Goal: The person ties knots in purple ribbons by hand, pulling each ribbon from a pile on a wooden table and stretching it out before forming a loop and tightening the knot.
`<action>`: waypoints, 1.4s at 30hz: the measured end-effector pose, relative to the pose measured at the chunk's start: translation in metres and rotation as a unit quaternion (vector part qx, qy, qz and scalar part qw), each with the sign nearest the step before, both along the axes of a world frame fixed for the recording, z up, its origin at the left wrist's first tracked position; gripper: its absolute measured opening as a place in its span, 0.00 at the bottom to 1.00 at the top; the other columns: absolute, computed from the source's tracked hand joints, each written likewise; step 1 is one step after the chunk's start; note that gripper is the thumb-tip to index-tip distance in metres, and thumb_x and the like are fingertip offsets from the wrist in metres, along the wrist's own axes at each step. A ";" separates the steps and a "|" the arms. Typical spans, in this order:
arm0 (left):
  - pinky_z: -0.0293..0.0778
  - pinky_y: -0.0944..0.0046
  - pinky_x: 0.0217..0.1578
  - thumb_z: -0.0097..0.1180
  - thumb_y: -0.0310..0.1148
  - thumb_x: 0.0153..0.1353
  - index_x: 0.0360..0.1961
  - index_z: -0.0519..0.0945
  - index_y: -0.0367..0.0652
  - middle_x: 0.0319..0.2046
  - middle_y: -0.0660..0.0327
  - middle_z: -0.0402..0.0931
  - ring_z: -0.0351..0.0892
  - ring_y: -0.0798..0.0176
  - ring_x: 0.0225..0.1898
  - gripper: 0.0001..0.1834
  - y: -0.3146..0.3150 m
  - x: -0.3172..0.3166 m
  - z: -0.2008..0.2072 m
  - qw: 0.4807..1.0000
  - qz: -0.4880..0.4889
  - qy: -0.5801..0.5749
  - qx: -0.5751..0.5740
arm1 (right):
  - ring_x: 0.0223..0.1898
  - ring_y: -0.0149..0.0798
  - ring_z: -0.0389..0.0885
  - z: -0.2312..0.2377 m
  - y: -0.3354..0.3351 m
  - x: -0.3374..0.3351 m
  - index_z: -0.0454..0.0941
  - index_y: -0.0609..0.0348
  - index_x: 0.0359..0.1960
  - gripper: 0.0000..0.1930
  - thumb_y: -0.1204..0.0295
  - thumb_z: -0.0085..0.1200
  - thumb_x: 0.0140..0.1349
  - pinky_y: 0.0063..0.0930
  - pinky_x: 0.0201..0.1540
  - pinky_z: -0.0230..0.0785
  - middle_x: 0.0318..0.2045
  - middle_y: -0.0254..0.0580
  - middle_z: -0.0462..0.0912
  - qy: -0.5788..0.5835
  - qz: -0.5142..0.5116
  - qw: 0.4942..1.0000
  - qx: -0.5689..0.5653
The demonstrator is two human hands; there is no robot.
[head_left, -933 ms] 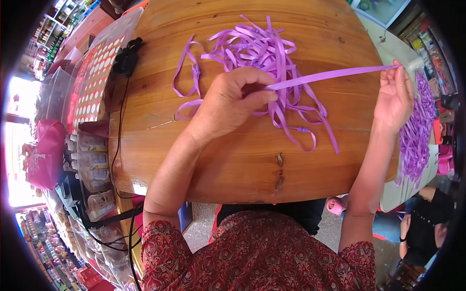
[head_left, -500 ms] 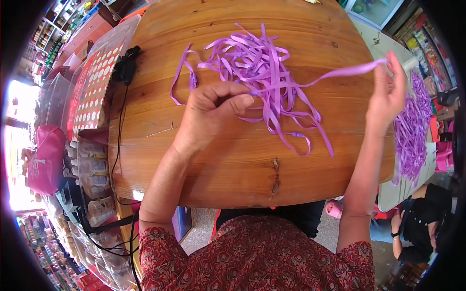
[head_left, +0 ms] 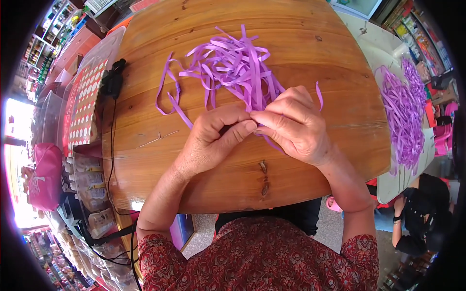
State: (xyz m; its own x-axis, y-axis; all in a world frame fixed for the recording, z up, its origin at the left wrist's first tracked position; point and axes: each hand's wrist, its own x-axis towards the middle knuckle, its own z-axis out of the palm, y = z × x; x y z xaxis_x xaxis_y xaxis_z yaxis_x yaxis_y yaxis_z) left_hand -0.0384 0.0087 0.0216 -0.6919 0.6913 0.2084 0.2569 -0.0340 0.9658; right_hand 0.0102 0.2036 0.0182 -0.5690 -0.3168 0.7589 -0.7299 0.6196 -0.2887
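A tangled heap of purple ribbons [head_left: 238, 63] lies on the wooden table [head_left: 160, 160] in front of me. My left hand [head_left: 216, 138] pinches a purple ribbon between thumb and forefinger just on the near side of the heap. Fingertip to fingertip with it, my right hand [head_left: 296, 126] is closed on the same ribbon. The exact spot they grip is covered by the fingers. One loose ribbon end [head_left: 319, 94] sticks up beyond my right hand, and another ribbon trails off to the left of the heap.
On the right, a pale side table [head_left: 388, 189] bears a big bundle of purple ribbons [head_left: 400, 121]. A person [head_left: 422, 213] in black sits beyond it. Along the left edge are a black cable [head_left: 113, 150], a dotted red-and-brown box [head_left: 87, 102] and plastic bags. Thin wire-like bits [head_left: 158, 138] lie left of my hands.
My right hand has come in from the far right, where it was drawing the ribbon out, to meet my left hand. The left hand still pinches the ribbon. The view has shifted slightly.
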 end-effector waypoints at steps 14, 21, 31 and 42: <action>0.62 0.75 0.27 0.56 0.21 0.56 0.29 0.77 0.34 0.25 0.66 0.72 0.67 0.75 0.26 0.01 -0.124 -0.037 0.032 0.967 0.240 0.079 -0.013 | 0.36 0.28 0.72 0.022 0.099 -0.003 0.77 0.70 0.41 0.08 0.78 0.50 0.64 0.23 0.45 0.64 0.38 0.41 0.79 -0.089 -0.023 0.879 -0.469; 0.67 0.70 0.31 0.57 0.19 0.49 0.25 0.76 0.34 0.23 0.60 0.74 0.72 0.68 0.27 0.02 -0.143 -0.018 0.046 0.937 0.232 0.234 -0.118 | 0.35 0.29 0.72 0.012 0.102 -0.008 0.78 0.68 0.40 0.08 0.77 0.50 0.64 0.26 0.46 0.65 0.37 0.41 0.79 -0.082 -0.018 0.844 -0.529; 0.66 0.72 0.31 0.55 0.17 0.49 0.25 0.75 0.33 0.23 0.60 0.73 0.71 0.69 0.27 0.02 -0.178 -0.012 0.044 0.932 0.245 0.237 -0.126 | 0.36 0.33 0.72 0.002 0.166 -0.007 0.75 0.65 0.41 0.10 0.72 0.54 0.63 0.31 0.46 0.66 0.30 0.36 0.76 -0.039 0.020 0.690 -0.722; 0.61 0.75 0.29 0.54 0.19 0.57 0.30 0.77 0.35 0.25 0.67 0.71 0.64 0.76 0.27 0.02 -0.228 -0.006 0.015 0.919 0.363 0.127 -0.091 | 0.38 0.35 0.73 -0.014 0.230 0.001 0.74 0.63 0.41 0.09 0.71 0.53 0.63 0.38 0.48 0.66 0.35 0.38 0.77 0.018 -0.013 0.596 -0.803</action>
